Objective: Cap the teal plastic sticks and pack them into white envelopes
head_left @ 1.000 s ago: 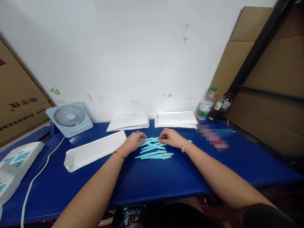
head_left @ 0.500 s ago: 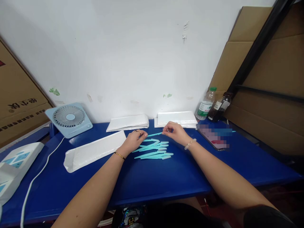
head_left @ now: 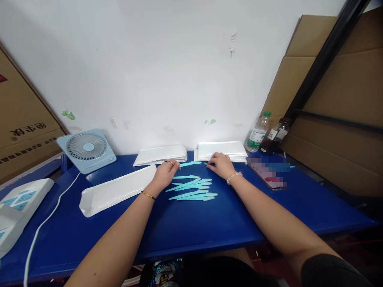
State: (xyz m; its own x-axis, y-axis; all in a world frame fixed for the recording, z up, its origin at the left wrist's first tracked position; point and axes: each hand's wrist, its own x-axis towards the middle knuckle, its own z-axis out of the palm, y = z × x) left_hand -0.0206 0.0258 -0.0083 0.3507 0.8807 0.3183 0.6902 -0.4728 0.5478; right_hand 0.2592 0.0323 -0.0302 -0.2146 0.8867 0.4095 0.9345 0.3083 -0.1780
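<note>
My left hand [head_left: 165, 173] pinches one end of a turquoise eyebrow razor [head_left: 191, 163], which points right, above the blue table. My right hand [head_left: 220, 165] is a short way to the right of the razor's tip, apart from it. Its fingertips are pinched together on a small pale piece [head_left: 206, 163], perhaps a blade cover, too small to name surely. Below and between both hands lies a loose pile of more turquoise razors [head_left: 193, 195], roughly parallel, some crossing. A white padded envelope [head_left: 119, 191] lies flat left of my left hand.
Two stacks of white envelopes, a left stack [head_left: 160, 154] and a right stack [head_left: 223, 149], lie against the wall. A blue fan [head_left: 89, 149] and white power strip [head_left: 26, 211] are left. A phone [head_left: 265, 173], water bottle [head_left: 257, 133] and dark bottle [head_left: 273, 137] are right.
Half a second ago both hands were on the razor. Now my right hand is off it to the right with the small pale piece, and the razor's wider end shows. My left hand has shifted slightly left.
</note>
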